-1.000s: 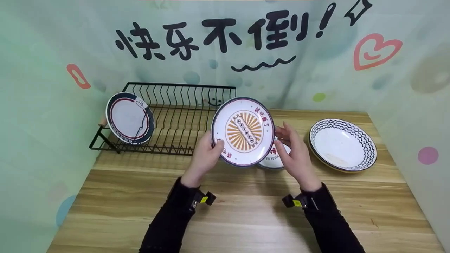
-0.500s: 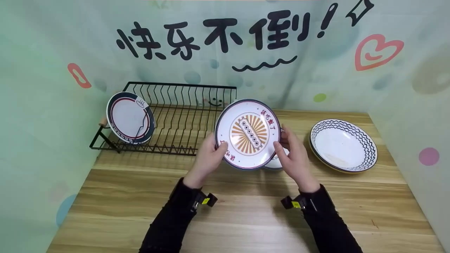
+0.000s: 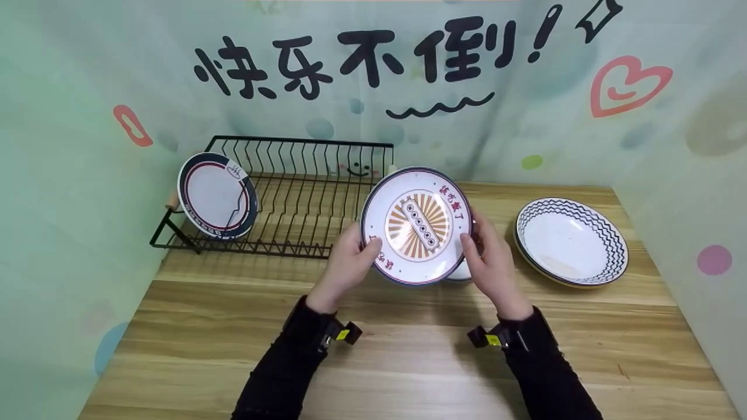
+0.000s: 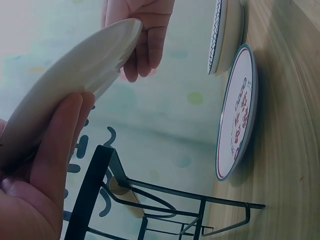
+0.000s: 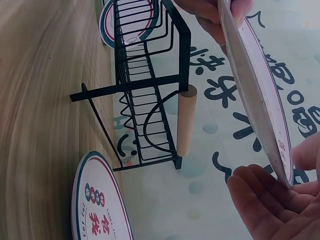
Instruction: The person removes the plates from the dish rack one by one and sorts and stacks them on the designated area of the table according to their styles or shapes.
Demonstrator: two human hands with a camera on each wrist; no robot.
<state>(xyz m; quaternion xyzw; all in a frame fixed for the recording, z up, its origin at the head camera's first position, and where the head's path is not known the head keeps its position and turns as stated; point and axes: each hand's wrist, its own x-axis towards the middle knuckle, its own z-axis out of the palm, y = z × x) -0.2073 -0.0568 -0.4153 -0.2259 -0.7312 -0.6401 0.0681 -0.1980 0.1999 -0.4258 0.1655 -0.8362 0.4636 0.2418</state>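
I am holding the sunburst plate (image 3: 416, 226) up off the wooden table (image 3: 408, 361), tilted so its face is turned toward me, just in front of the right end of the black dish rack (image 3: 292, 192). My left hand (image 3: 348, 265) is gripping the rim at about 8 o'clock, thumb on the face and fingers curled behind, as the left wrist view confirms. My right hand (image 3: 493, 259) is closing round the rim at about 3 o'clock; in the right wrist view the edge is resting in the curled fingers (image 5: 265, 210) there.

I judge the step in hand to be carrying this plate between pick-up and racking. The next move is likely calling for turning it edge-on and lowering it between two wires of the rack, clear of the navy-rimmed plate (image 3: 217, 196) already standing at the rack's 9 o'clock end.

Writing: the backdrop (image 3: 373, 87) is reading 快乐不倒! in black brush letters. The held plate is carrying small red characters along its rim; I cannot read them reliably. A lettered plate (image 5: 100, 205) is lying flat on the table beneath my hands, showing 我 among its red characters. A zigzag-rimmed bowl (image 3: 571, 240) is sitting at 3 o'clock, well apart.
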